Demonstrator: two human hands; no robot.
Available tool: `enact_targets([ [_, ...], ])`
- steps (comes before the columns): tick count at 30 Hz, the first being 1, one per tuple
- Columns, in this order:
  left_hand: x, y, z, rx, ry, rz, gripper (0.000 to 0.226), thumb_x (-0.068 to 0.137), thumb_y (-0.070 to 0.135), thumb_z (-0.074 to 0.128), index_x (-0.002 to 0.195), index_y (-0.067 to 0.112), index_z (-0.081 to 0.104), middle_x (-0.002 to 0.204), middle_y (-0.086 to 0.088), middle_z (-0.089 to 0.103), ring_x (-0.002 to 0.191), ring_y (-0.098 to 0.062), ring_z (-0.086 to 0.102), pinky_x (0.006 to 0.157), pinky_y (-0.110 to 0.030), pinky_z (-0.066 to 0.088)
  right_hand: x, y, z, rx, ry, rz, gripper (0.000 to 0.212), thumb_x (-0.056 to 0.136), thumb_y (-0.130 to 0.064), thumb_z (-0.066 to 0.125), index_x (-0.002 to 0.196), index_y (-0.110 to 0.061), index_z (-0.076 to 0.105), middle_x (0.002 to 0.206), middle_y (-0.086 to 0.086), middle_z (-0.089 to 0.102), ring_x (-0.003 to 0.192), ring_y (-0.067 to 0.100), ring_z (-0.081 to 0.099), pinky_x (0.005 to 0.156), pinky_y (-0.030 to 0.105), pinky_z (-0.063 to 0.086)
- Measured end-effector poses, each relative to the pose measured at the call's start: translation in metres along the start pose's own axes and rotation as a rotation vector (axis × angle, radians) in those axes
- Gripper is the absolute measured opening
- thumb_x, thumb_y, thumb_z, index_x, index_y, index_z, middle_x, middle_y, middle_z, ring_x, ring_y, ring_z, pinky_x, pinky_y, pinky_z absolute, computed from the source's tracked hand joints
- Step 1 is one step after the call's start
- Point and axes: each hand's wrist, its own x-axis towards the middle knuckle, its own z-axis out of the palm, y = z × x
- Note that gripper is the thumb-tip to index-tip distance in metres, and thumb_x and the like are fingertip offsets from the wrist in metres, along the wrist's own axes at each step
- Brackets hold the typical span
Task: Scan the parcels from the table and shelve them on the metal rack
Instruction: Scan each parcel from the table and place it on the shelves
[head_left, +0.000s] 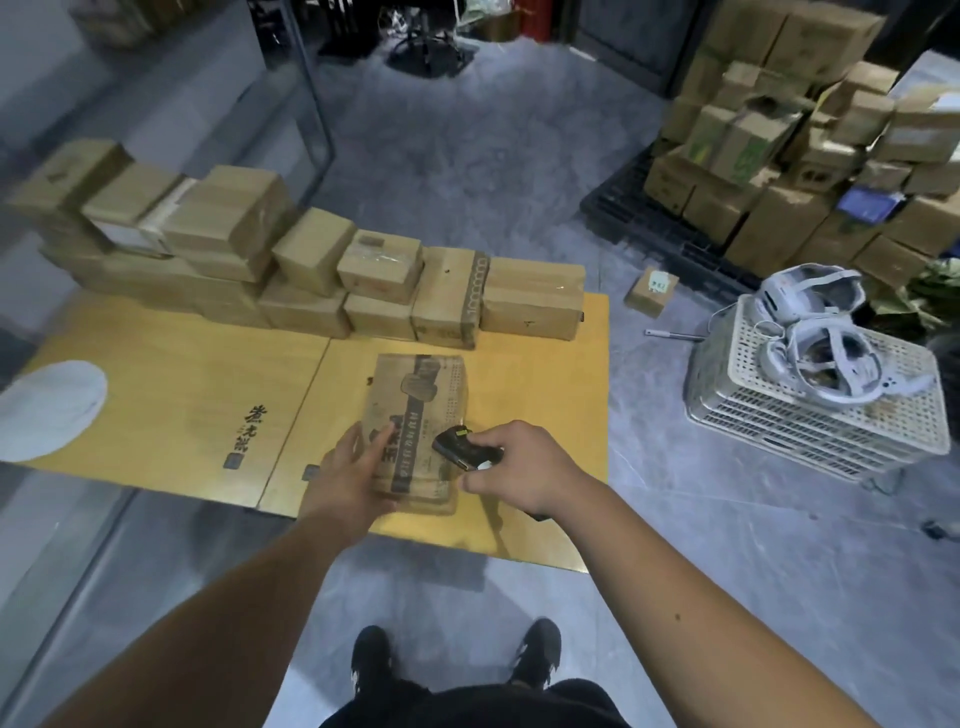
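Observation:
A flat brown parcel (421, 410) with dark printed bands lies on the yellow table (171, 395) near its front edge. My left hand (350, 478) grips the parcel's near left corner, thumb on top. My right hand (524, 467) is closed around a black handheld scanner (462, 449), whose head is over the parcel's right side. Several more cardboard parcels (311, 275) are stacked in a row along the table's far edge. The metal rack is not clearly in view.
A white round object (49, 408) lies at the table's left end. To the right, stacked white plastic crates (831, 431) carry white headsets (815, 338). A pile of cartons (779, 171) sits on a black pallet at back right; one small box (651, 291) lies on the floor.

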Motion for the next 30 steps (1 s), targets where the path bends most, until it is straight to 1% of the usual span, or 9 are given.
enact_targets([
  [2, 0.002, -0.016, -0.011, 0.163, 0.014, 0.051, 0.113, 0.088, 0.051, 0.077, 0.165, 0.041, -0.005, 0.173, -0.002, -0.003, 0.154, -0.030, 0.018, 0.122, -0.047, 0.029, 0.003, -0.019, 0.013, -0.012, 0.032, 0.008, 0.067, 0.084, -0.042, 0.084, 0.146, -0.030, 0.064, 0.134, -0.003, 0.068, 0.102, 0.017, 0.065, 0.079, 0.028, 0.053],
  [5, 0.003, -0.037, -0.020, 0.257, 0.058, 0.127, 0.111, 0.092, 0.054, 0.069, 0.166, 0.024, -0.007, 0.172, -0.002, 0.006, 0.154, -0.028, 0.018, 0.123, -0.048, 0.025, 0.004, -0.044, 0.034, 0.011, 0.084, 0.038, 0.070, 0.084, -0.042, 0.085, 0.149, -0.026, 0.063, 0.137, -0.002, 0.068, 0.111, 0.016, 0.062, 0.081, 0.024, 0.045],
  [8, 0.008, -0.064, -0.031, 0.195, 0.019, 0.094, 0.110, 0.093, 0.050, 0.069, 0.165, 0.020, -0.009, 0.172, 0.000, 0.011, 0.153, -0.027, 0.019, 0.125, -0.049, 0.023, 0.003, -0.069, 0.056, 0.032, 0.129, 0.086, 0.069, 0.085, -0.041, 0.085, 0.148, -0.025, 0.063, 0.126, -0.003, 0.068, 0.097, 0.015, 0.058, 0.067, 0.021, 0.042],
  [11, 0.013, -0.090, -0.041, 0.103, -0.032, 0.083, 0.121, 0.089, 0.054, 0.073, 0.164, 0.025, -0.016, 0.173, 0.000, 0.014, 0.154, -0.027, 0.022, 0.123, -0.049, 0.025, 0.003, -0.087, 0.073, 0.049, 0.173, 0.113, 0.068, 0.085, -0.041, 0.085, 0.148, -0.024, 0.064, 0.128, -0.005, 0.067, 0.103, 0.015, 0.060, 0.073, 0.024, 0.042],
  [16, 0.016, -0.122, -0.054, -0.306, -0.045, 0.054, 0.147, 0.057, 0.074, 0.087, 0.158, 0.050, -0.016, 0.174, 0.007, 0.004, 0.158, -0.025, 0.017, 0.124, -0.055, 0.025, 0.001, -0.105, 0.090, 0.080, 0.223, 0.156, 0.061, 0.086, -0.040, 0.085, 0.143, -0.024, 0.067, 0.125, 0.000, 0.071, 0.107, 0.022, 0.067, 0.088, 0.036, 0.054],
  [19, 0.011, -0.128, -0.061, -0.554, -0.036, 0.063, 0.117, 0.078, 0.065, 0.080, 0.156, 0.061, -0.007, 0.170, 0.008, 0.015, 0.152, -0.025, 0.032, 0.118, -0.054, 0.037, 0.000, -0.110, 0.095, 0.090, 0.237, 0.174, 0.059, 0.086, -0.040, 0.085, 0.140, -0.025, 0.069, 0.125, 0.002, 0.072, 0.110, 0.026, 0.068, 0.092, 0.040, 0.056],
  [23, 0.007, -0.139, -0.064, -0.572, 0.036, 0.047, 0.061, 0.106, 0.049, 0.047, 0.161, 0.051, 0.021, 0.165, 0.001, 0.030, 0.145, -0.025, 0.042, 0.114, -0.045, 0.037, 0.005, -0.115, 0.102, 0.077, 0.208, 0.169, 0.060, 0.085, -0.040, 0.085, 0.141, -0.026, 0.068, 0.126, -0.002, 0.071, 0.109, 0.022, 0.066, 0.088, 0.035, 0.054],
  [26, 0.006, -0.153, -0.060, -0.573, 0.102, -0.018, 0.048, 0.110, 0.041, 0.039, 0.158, 0.045, 0.035, 0.161, 0.000, 0.037, 0.146, -0.024, 0.040, 0.118, -0.044, 0.033, 0.014, -0.118, 0.104, 0.046, 0.159, 0.127, 0.061, 0.086, -0.039, 0.084, 0.142, -0.025, 0.068, 0.125, -0.001, 0.070, 0.108, 0.020, 0.065, 0.086, 0.032, 0.051],
  [30, 0.004, -0.166, -0.068, -0.546, 0.235, -0.189, 0.043, 0.112, 0.033, 0.038, 0.153, 0.031, 0.049, 0.154, -0.006, 0.041, 0.134, -0.028, 0.051, 0.116, -0.039, 0.038, 0.032, -0.133, 0.104, -0.002, 0.077, 0.056, 0.059, 0.087, -0.037, 0.083, 0.143, -0.023, 0.067, 0.123, -0.001, 0.070, 0.104, 0.020, 0.063, 0.081, 0.031, 0.048],
])
